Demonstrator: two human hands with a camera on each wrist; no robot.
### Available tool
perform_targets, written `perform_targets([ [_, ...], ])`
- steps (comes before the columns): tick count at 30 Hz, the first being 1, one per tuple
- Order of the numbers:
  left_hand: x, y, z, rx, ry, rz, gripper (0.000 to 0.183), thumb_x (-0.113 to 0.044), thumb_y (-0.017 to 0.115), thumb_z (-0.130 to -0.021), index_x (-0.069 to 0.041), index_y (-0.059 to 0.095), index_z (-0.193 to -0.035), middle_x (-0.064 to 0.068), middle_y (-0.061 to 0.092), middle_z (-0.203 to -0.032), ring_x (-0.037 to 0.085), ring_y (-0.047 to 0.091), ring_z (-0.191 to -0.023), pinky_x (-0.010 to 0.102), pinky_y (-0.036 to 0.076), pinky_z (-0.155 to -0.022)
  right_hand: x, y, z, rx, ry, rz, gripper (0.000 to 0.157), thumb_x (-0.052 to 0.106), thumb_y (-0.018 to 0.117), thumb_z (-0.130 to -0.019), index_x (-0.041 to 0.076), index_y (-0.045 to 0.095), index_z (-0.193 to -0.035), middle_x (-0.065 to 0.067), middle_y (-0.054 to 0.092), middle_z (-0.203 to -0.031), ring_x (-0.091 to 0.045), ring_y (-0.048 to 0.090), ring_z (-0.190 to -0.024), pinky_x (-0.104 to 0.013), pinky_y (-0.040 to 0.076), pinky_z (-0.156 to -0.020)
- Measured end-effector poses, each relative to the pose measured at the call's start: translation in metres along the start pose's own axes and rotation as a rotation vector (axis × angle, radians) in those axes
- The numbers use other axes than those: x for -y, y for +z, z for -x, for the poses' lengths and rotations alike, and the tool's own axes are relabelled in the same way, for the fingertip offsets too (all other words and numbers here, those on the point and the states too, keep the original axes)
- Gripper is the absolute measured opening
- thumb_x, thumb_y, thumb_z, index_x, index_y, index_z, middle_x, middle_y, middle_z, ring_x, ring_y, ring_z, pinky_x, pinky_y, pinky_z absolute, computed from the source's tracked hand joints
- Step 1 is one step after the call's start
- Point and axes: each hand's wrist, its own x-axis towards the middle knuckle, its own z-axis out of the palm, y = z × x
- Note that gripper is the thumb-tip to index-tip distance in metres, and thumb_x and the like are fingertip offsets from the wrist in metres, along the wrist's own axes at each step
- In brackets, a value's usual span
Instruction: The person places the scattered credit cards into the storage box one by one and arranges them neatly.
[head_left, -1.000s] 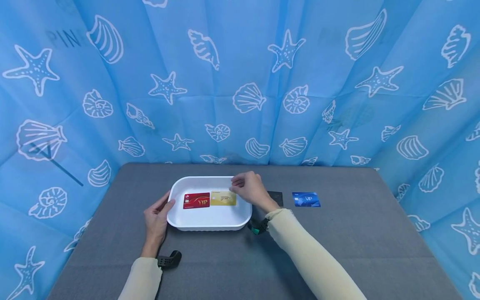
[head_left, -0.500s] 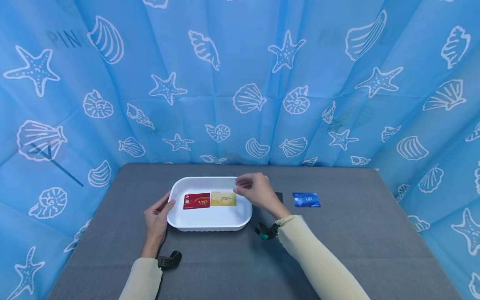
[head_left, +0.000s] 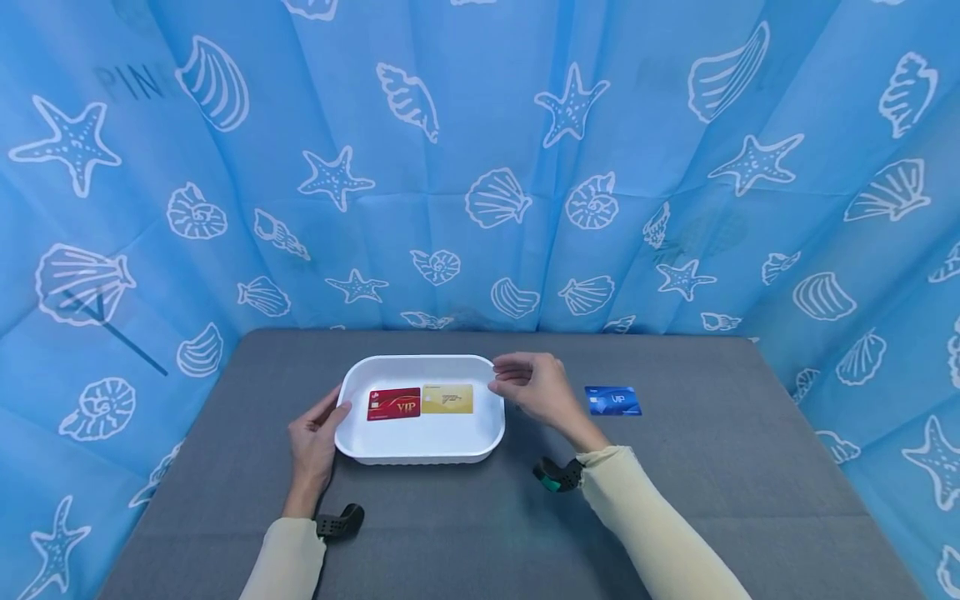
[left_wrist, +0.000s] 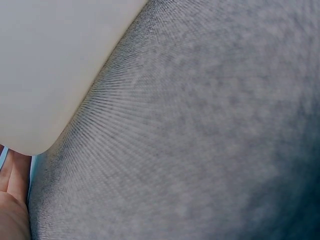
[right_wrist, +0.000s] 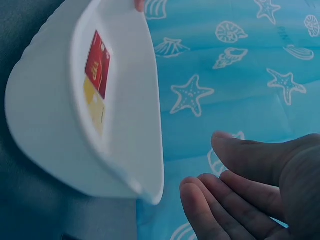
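A white tray [head_left: 420,442] stands on the grey table, with a red VIP card [head_left: 393,404] and a yellow card [head_left: 447,399] lying flat side by side inside. My left hand [head_left: 313,437] grips the tray's left rim, thumb over the edge and fingers outside. In the left wrist view, part of that hand [left_wrist: 14,185] shows beside the tray's wall. My right hand [head_left: 542,390] hovers by the tray's right rim, holding nothing; in the right wrist view its thumb and fingers [right_wrist: 220,210] are apart.
A blue VIP card [head_left: 613,400] lies on the grey tablecloth [head_left: 712,467], right of my right hand. Behind the table hangs a blue curtain [head_left: 465,167] printed with shells and starfish.
My right hand has moved right, from over the yellow card to the tray's right rim. A black card seen earlier on the table is now hidden by this hand. My left hand stays put.
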Motion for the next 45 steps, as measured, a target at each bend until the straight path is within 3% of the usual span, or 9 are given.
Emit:
perform_targets([
  [6, 0.001, 0.0, 0.0, -0.008, -0.008, -0.006, 0.038, -0.009, 0.069, -0.097, 0.001, 0.064, -0.133, 0.019, 0.064, -0.133, -0.006, 0.065, -0.099, 0.013, 0.053, -0.081, -0.012, -0.009, 0.007, -0.02, 0.034, 0.002, 0.037, 0.01, 0.081, -0.087, 0.002, 0.071, -0.122, -0.015, 0.073, -0.115, -0.024, 0.072, -0.1, -0.034, 0.06, -0.083],
  [20, 0.001, -0.001, 0.001, -0.005, -0.025, -0.015, 0.038, -0.011, 0.069, -0.097, -0.001, 0.064, -0.134, 0.019, 0.064, -0.134, -0.005, 0.065, -0.1, 0.014, 0.054, -0.081, -0.054, -0.028, 0.014, -0.059, 0.08, 0.063, 0.049, 0.011, 0.082, -0.087, 0.0, 0.065, -0.131, -0.019, 0.068, -0.127, -0.034, 0.068, -0.112, -0.041, 0.056, -0.093],
  [35, 0.002, 0.0, -0.001, 0.006, -0.037, -0.013, 0.04, -0.016, 0.07, -0.098, -0.003, 0.064, -0.135, 0.017, 0.064, -0.134, -0.004, 0.065, -0.102, 0.015, 0.054, -0.083, -0.093, -0.043, 0.011, -0.012, 0.096, 0.184, 0.061, 0.015, 0.083, -0.085, -0.003, 0.058, -0.138, -0.023, 0.062, -0.135, -0.039, 0.062, -0.121, -0.05, 0.051, -0.099],
  [45, 0.002, 0.0, -0.001, 0.006, -0.038, -0.006, 0.04, -0.016, 0.07, -0.098, -0.002, 0.064, -0.135, 0.017, 0.064, -0.135, -0.005, 0.065, -0.102, 0.014, 0.053, -0.083, -0.105, -0.042, 0.007, 0.007, 0.136, 0.278, 0.062, 0.017, 0.084, -0.085, -0.002, 0.058, -0.139, -0.021, 0.061, -0.137, -0.041, 0.056, -0.126, -0.057, 0.044, -0.105],
])
